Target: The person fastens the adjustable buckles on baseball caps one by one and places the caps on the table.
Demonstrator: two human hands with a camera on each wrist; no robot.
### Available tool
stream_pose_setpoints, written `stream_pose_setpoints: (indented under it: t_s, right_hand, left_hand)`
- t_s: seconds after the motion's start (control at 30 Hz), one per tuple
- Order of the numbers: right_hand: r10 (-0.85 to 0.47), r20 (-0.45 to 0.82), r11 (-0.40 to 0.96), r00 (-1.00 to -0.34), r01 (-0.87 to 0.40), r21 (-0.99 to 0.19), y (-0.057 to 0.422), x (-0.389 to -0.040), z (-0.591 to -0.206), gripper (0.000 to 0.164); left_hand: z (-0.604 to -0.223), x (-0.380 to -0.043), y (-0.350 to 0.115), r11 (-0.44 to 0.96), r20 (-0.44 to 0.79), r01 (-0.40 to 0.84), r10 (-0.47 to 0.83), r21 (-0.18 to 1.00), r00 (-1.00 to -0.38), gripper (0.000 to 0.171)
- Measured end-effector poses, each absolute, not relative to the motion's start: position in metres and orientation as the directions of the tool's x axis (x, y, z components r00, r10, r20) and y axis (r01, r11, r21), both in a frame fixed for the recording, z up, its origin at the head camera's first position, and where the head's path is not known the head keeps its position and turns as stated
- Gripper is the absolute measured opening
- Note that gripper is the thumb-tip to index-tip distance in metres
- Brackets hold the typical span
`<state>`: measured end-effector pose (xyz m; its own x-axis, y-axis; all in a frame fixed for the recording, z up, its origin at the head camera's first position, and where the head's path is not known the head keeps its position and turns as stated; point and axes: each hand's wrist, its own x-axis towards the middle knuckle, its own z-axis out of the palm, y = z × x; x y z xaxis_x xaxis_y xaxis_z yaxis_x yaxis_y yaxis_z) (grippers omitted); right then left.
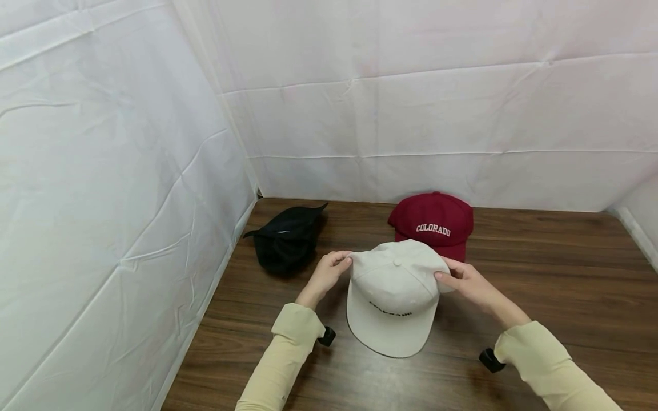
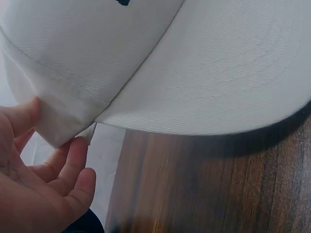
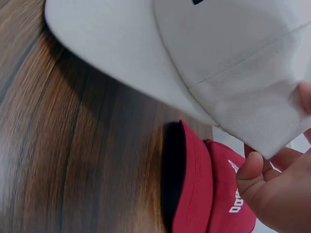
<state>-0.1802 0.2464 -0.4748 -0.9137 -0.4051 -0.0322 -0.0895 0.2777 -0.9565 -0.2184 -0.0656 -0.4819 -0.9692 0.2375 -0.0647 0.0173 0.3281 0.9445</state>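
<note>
- Off-white cap (image 1: 396, 279) between the two hands, brim toward the person, partly covering the red cap (image 1: 434, 220) behind it in the head view.
- Left hand (image 1: 326, 277) pinches one side of the off-white cap's lower edge; right hand (image 1: 473, 285) pinches the opposite side.
- Slack cloth could slip from either pinch, since each hand has only a small bit of the edge; the cap would then tip toward the looser side.
- Uneven pulling might twist or crease the soft crown.
- Moving it backward too low could knock the red cap; the black cap (image 1: 288, 242), farther off to the left, looks less at risk.
- Whether the brim's front touches the wood is hard to judge from above, though the wrist views suggest a gap along its sides.
- Brown wooden table (image 1: 555, 257), dark-grained, with a dull shine near the person.
- White cloth (image 1: 437, 114), marked by fold lines, hangs behind the table and down its left side; more pale cloth shows at the far right.
</note>
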Motion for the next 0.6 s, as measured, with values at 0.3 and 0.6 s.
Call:
stream_pose_setpoints:
  t_s: [0.3,0.6]
  right_hand:
    - [-0.481,0.032,0.392,-0.876,-0.248,-0.886,0.244,-0.174,-0.475,0.089]
    - [-0.54,-0.015,0.344,-0.842,-0.204,-0.917,0.227,-0.174,-0.478,0.099]
  left_hand:
    - [-0.483,-0.216,-0.063,0.375,-0.08,-0.008,0.177,0.927,-0.981,0.027]
    - [-0.49,-0.215,-0.049,0.352,-0.071,-0.031,0.103,0.936,-0.992,0.022]
